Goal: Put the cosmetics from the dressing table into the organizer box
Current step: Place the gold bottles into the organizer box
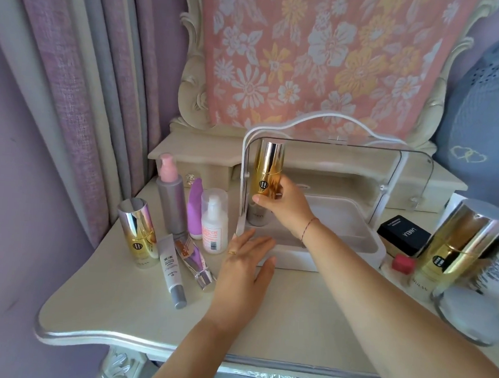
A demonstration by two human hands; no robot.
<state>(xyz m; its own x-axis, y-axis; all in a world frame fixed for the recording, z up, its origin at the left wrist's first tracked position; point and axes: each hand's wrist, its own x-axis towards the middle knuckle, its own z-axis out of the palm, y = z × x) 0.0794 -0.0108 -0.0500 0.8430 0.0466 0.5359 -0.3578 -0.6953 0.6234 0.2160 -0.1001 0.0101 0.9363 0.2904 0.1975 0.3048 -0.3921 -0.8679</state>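
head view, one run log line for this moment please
step: placing gold bottle in organizer box left rear corner | right hand: grip on bottle | left hand: flat against box front-left corner | table: cosmetics remain

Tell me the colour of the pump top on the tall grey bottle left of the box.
Pink: the tall grey pump bottle has a pink pump, head view.

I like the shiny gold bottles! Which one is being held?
The gold bottle at the left end of the organizer box, gripped by the right hand. The other two gold bottles stand untouched on the dressing table, one on each side.
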